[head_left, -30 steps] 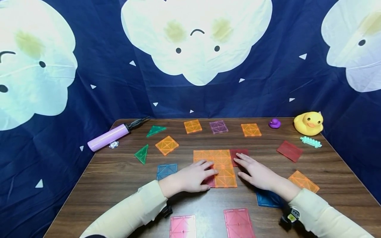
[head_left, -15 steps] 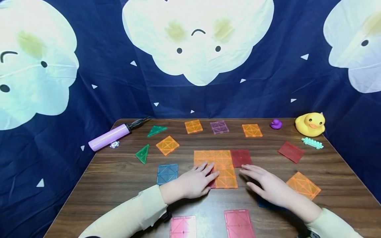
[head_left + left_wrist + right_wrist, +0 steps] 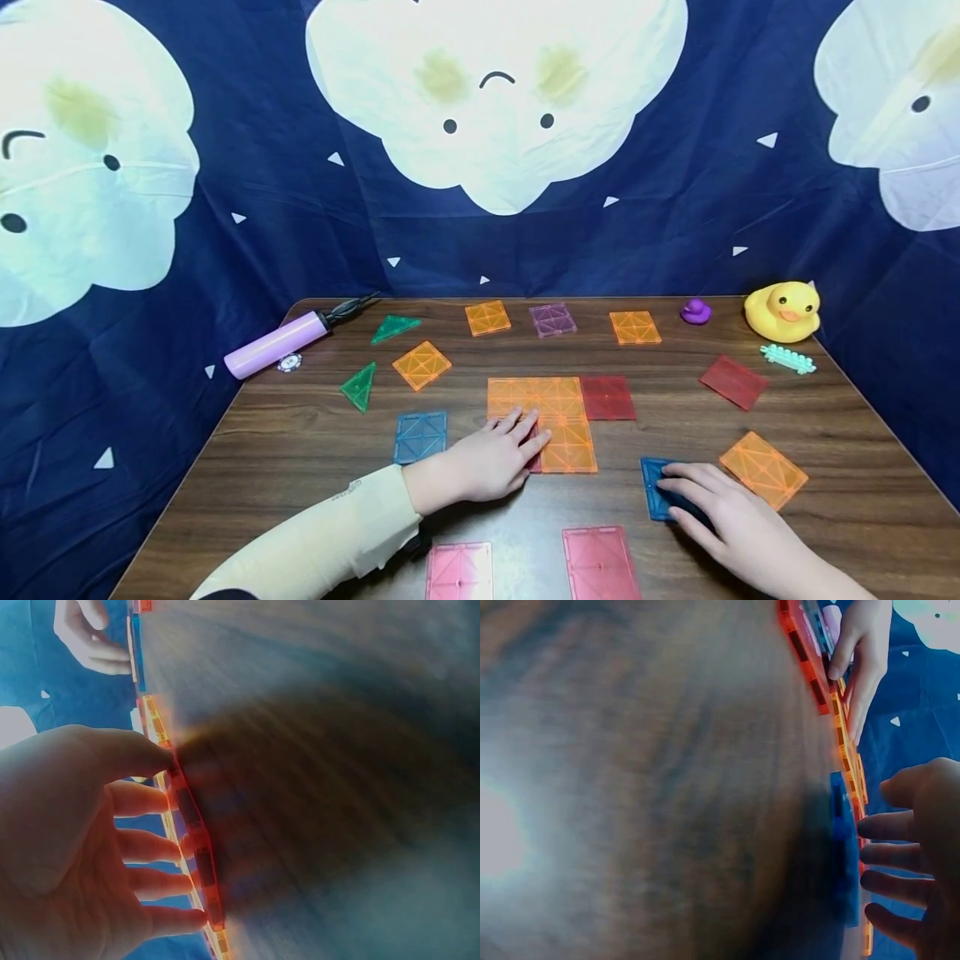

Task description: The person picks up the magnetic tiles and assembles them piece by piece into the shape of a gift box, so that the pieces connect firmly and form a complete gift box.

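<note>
Orange translucent magnetic tiles (image 3: 567,446) lie edge to edge at the table's middle, with a dark red tile (image 3: 609,398) against their right side. My left hand (image 3: 483,462) rests on the lower left of this group, fingers spread over a red tile (image 3: 199,840) whose edge the thumb touches in the left wrist view. The hand covers most of that tile. To the right, my right hand (image 3: 723,521) is over a blue tile (image 3: 654,492), partly covering it. In the right wrist view its relaxed fingers (image 3: 892,855) reach toward the blue tile's face.
Two pink tiles (image 3: 600,562) lie at the front. A blue tile (image 3: 420,437) is left, an orange one (image 3: 763,469) right. Along the back are several tiles, a purple duck (image 3: 696,312), a yellow duck (image 3: 782,312) and a lilac pump (image 3: 277,344).
My right hand has left the dark red tile and moved down and right to the blue tile. The dark red tile now shows whole. My left hand has stayed almost in place.
</note>
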A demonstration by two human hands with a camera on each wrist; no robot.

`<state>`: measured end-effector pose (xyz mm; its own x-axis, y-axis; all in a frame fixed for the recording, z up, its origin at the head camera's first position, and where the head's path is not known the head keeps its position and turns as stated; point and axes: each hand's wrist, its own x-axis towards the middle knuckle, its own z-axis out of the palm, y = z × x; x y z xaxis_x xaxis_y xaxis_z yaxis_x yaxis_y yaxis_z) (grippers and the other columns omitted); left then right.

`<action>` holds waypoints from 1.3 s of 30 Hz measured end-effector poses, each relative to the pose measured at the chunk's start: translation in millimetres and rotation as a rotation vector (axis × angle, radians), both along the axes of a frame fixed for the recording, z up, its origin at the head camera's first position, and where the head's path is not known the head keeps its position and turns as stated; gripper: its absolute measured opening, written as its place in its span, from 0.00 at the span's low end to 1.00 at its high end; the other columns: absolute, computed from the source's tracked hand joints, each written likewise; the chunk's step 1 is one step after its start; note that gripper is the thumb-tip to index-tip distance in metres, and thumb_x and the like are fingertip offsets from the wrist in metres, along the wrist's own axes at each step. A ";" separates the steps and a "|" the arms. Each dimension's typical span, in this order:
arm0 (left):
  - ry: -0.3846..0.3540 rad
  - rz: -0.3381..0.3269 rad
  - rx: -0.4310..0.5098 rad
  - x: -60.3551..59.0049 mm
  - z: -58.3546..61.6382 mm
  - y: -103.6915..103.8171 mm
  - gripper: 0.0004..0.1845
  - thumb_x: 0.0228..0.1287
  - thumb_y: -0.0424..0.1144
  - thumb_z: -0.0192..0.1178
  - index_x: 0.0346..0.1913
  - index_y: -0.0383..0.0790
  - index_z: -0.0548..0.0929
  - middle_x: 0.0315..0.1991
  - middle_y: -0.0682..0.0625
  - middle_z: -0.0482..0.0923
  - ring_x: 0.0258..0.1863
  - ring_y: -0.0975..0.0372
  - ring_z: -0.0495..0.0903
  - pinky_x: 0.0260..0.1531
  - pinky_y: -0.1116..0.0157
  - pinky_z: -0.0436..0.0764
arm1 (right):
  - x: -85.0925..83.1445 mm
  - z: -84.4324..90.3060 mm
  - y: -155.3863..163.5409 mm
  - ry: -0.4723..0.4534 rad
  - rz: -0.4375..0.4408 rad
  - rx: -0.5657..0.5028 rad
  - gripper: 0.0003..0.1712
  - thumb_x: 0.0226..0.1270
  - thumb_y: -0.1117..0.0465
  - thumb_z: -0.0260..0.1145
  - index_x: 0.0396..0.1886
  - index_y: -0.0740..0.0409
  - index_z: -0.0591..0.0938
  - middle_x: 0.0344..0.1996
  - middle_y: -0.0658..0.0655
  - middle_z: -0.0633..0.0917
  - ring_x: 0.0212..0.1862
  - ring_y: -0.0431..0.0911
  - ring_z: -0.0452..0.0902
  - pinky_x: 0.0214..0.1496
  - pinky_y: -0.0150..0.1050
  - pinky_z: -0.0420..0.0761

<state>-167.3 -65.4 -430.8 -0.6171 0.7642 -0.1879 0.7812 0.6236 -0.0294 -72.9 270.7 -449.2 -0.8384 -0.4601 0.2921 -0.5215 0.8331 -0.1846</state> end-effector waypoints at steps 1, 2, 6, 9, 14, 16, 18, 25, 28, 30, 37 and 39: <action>-0.003 0.003 0.001 -0.1 0.4 -0.3 0.31 0.79 0.49 0.50 0.80 0.46 0.61 0.79 0.40 0.54 0.77 0.45 0.56 0.68 0.48 0.68 | 0.4 -1.2 0.6 0.003 -0.001 0.004 0.17 0.64 0.54 0.76 0.52 0.46 0.87 0.53 0.44 0.83 0.54 0.43 0.80 0.51 0.51 0.83; -0.008 0.007 0.002 -0.2 0.5 -0.7 0.31 0.80 0.49 0.50 0.80 0.46 0.61 0.79 0.40 0.54 0.77 0.45 0.56 0.68 0.48 0.68 | 0.4 -2.6 0.9 0.008 -0.001 0.003 0.17 0.63 0.54 0.76 0.51 0.46 0.87 0.53 0.45 0.83 0.54 0.44 0.80 0.51 0.51 0.83; -0.018 0.015 0.010 0.1 1.5 -1.9 0.31 0.80 0.48 0.50 0.80 0.46 0.61 0.79 0.40 0.54 0.77 0.45 0.55 0.68 0.48 0.68 | -2.3 -6.1 -0.2 0.000 0.007 -0.019 0.18 0.63 0.55 0.76 0.52 0.48 0.87 0.55 0.47 0.83 0.56 0.47 0.79 0.53 0.53 0.82; -0.027 0.019 0.009 0.8 1.0 -2.9 0.32 0.79 0.48 0.50 0.81 0.47 0.61 0.80 0.40 0.53 0.77 0.46 0.55 0.68 0.48 0.67 | -5.9 -6.9 -3.4 -0.034 0.021 -0.034 0.19 0.65 0.55 0.75 0.55 0.48 0.86 0.58 0.49 0.82 0.59 0.49 0.78 0.54 0.55 0.81; -0.046 0.032 0.001 0.9 -1.8 -3.7 0.32 0.80 0.49 0.50 0.81 0.48 0.59 0.80 0.41 0.51 0.78 0.46 0.53 0.69 0.48 0.66 | -15.1 -6.6 -12.1 -0.077 0.045 -0.057 0.19 0.69 0.53 0.72 0.58 0.51 0.86 0.60 0.52 0.82 0.62 0.54 0.77 0.57 0.57 0.80; -0.045 0.029 0.000 0.0 -2.9 -3.1 0.32 0.80 0.49 0.49 0.81 0.48 0.59 0.80 0.41 0.51 0.78 0.46 0.52 0.69 0.48 0.66 | -19.0 -6.8 -15.9 -0.081 0.051 -0.067 0.20 0.69 0.54 0.72 0.58 0.52 0.86 0.61 0.53 0.81 0.62 0.56 0.77 0.57 0.57 0.79; -0.039 0.025 -0.003 -0.6 -3.5 -2.5 0.32 0.80 0.49 0.50 0.81 0.48 0.59 0.80 0.41 0.52 0.78 0.46 0.53 0.69 0.48 0.67 | -23.1 -7.0 -20.0 -0.085 0.061 -0.073 0.20 0.69 0.54 0.72 0.58 0.53 0.86 0.61 0.54 0.81 0.63 0.57 0.76 0.57 0.57 0.79; -0.038 0.030 -0.010 -1.2 -3.2 -1.4 0.32 0.79 0.49 0.50 0.81 0.50 0.59 0.80 0.42 0.52 0.78 0.47 0.53 0.69 0.48 0.67 | -39.4 -6.6 -33.4 -0.111 0.102 -0.055 0.22 0.69 0.55 0.71 0.61 0.55 0.84 0.64 0.56 0.80 0.66 0.56 0.74 0.61 0.57 0.77; -0.040 0.028 -0.008 -1.7 -2.0 -0.8 0.32 0.80 0.49 0.50 0.81 0.50 0.59 0.81 0.42 0.51 0.78 0.47 0.53 0.69 0.48 0.67 | -46.0 -5.4 -37.2 -0.123 0.117 -0.045 0.24 0.69 0.55 0.71 0.62 0.56 0.83 0.65 0.57 0.79 0.66 0.55 0.73 0.62 0.56 0.77; -0.041 0.026 -0.006 -1.8 -0.9 -0.6 0.32 0.80 0.49 0.50 0.81 0.49 0.59 0.81 0.42 0.51 0.78 0.47 0.53 0.69 0.48 0.67 | -49.3 -4.7 -38.9 -0.125 0.122 -0.045 0.24 0.69 0.56 0.71 0.61 0.57 0.83 0.64 0.57 0.79 0.66 0.55 0.73 0.62 0.56 0.77; -0.046 0.018 0.009 -1.1 1.5 -0.9 0.31 0.79 0.48 0.50 0.81 0.48 0.60 0.80 0.41 0.52 0.78 0.46 0.54 0.69 0.47 0.67 | -53.3 -1.2 -41.0 -0.136 0.115 -0.038 0.23 0.68 0.55 0.72 0.60 0.58 0.84 0.63 0.57 0.80 0.66 0.56 0.74 0.62 0.56 0.77; -0.049 0.020 0.012 -1.3 0.7 -1.1 0.31 0.79 0.48 0.50 0.81 0.48 0.60 0.80 0.41 0.52 0.78 0.46 0.54 0.69 0.47 0.66 | -55.3 0.7 -42.4 -0.138 0.123 -0.041 0.23 0.69 0.55 0.71 0.61 0.56 0.83 0.63 0.57 0.79 0.66 0.55 0.74 0.61 0.56 0.77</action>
